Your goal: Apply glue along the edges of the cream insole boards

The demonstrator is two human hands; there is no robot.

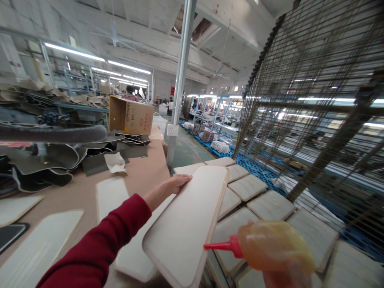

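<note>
My left hand (169,189), in a red sleeve, is closed on the far left edge of a long white panel (189,224) with rounded corners. The panel is tilted above the table's right side. In my right hand (286,274), partly hidden and blurred at the bottom, is a squeeze bottle (274,245) of yellowish liquid. Its red nozzle (222,246) points left, with the tip at the panel's right edge; whether they touch I cannot tell. Under the held panel lies another white panel (132,260).
More white panels (273,206) lie spread at the right, beside a tall wire rack (300,92). On the brown table (147,168) are grey sheet pieces (99,162), white panels and a cardboard box (132,116). A metal post (181,64) rises behind the held panel.
</note>
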